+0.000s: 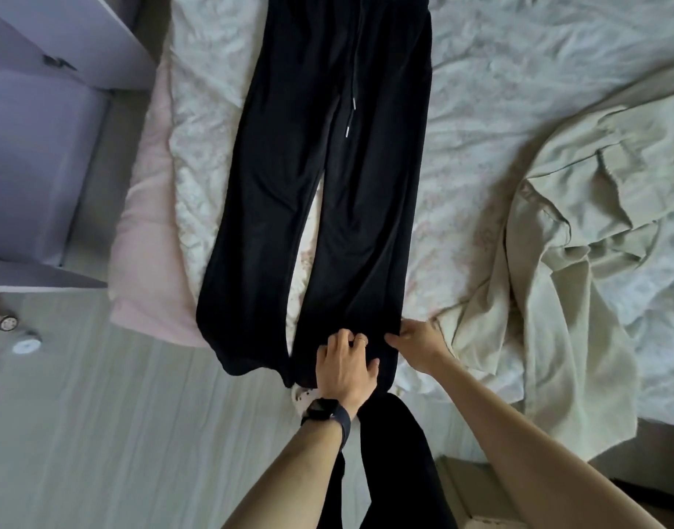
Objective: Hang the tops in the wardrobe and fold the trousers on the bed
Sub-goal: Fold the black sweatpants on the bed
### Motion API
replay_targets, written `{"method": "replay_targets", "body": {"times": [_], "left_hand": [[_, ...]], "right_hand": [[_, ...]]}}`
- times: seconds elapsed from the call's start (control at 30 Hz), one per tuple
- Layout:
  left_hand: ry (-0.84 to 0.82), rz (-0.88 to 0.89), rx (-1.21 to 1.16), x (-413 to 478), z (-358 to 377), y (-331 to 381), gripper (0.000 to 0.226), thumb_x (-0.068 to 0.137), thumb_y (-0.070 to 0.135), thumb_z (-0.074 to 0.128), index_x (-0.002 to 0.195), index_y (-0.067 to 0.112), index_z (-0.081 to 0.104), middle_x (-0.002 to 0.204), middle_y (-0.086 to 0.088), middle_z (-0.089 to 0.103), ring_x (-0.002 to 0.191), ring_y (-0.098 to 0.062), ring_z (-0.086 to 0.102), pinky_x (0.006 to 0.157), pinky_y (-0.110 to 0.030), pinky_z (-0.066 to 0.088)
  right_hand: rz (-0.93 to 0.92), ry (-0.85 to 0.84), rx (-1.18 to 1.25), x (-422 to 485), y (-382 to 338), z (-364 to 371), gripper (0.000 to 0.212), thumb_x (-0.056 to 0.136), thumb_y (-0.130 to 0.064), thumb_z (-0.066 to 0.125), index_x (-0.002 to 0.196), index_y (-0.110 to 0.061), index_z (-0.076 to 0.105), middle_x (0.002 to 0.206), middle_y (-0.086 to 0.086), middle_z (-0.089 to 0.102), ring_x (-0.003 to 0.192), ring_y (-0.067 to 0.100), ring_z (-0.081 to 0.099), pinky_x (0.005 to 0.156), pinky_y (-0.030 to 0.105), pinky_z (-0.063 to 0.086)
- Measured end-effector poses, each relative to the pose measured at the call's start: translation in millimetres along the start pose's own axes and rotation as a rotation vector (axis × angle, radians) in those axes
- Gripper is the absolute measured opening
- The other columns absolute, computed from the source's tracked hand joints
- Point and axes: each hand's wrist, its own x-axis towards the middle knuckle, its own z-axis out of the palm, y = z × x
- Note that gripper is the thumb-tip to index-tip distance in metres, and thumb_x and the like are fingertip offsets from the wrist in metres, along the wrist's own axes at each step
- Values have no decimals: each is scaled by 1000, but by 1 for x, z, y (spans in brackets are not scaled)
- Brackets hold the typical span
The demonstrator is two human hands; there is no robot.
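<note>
The black trousers [327, 177] lie flat on the bed [518, 120], stretching away from my hands, with the waistband at the far end and both leg hems hanging over the near edge. My left hand [345, 370] rests on the leg nearer my right hand, close to its hem. The fingers curl down into the cloth and the thumb is spread wide. I cannot tell whether they have actually caught a fold. My right hand [415, 341] is just beside it at that leg's outer edge, thumb and fingers pinching the fabric. A dark watch [324, 410] sits on my left wrist. The drawstring [350, 101] trails down the trousers well beyond both hands. Right of my right hand lies a crumpled beige garment [549, 280]. Far left of my left hand stands the wardrobe [41, 147].
</note>
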Motion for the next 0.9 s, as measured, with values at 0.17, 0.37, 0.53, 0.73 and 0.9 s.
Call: {"method": "replay_targets", "body": {"times": [0.17, 0.37, 0.53, 0.73, 0.9], "left_hand": [[48, -11, 20, 1, 23, -6, 46, 75, 49, 79, 115, 32, 65, 121, 0, 56, 116, -28, 57, 98, -59, 46], [126, -4, 89, -3, 37, 6, 48, 75, 59, 73, 105, 22, 71, 103, -2, 60, 98, -27, 59, 91, -50, 48], [91, -217, 49, 2, 54, 37, 78, 64, 72, 76, 108, 8, 69, 100, -12, 63, 100, -37, 59, 99, -78, 28], [94, -219, 44, 4, 63, 39, 44, 65, 31, 81, 104, 12, 72, 102, -10, 63, 105, -37, 58, 100, -74, 35], [-16, -248, -178, -25, 41, 18, 41, 72, 17, 74, 111, 8, 65, 84, -7, 71, 75, -33, 69, 72, -44, 55]], "right_hand": [[-9, 274, 5, -8, 22, 24, 31, 97, -33, 55, 68, -22, 50, 64, -4, 57, 66, 21, 56, 53, 27, 33], [-20, 284, 56, -5, 9, 17, 15, 94, -27, 54, 85, -24, 65, 71, -6, 64, 72, 18, 57, 59, 28, 39], [-44, 239, 186, 24, -12, -12, 19, 90, -36, 67, 100, -19, 70, 86, -4, 72, 85, 20, 68, 83, 39, 57], [-45, 248, 430, 58, -47, -45, 28, 90, -36, 73, 110, -19, 63, 101, 2, 73, 85, 19, 72, 63, 28, 56], [-24, 227, 382, 68, -66, -61, 27, 91, -30, 72, 113, -18, 60, 99, 6, 74, 83, 22, 70, 64, 31, 56]]}}
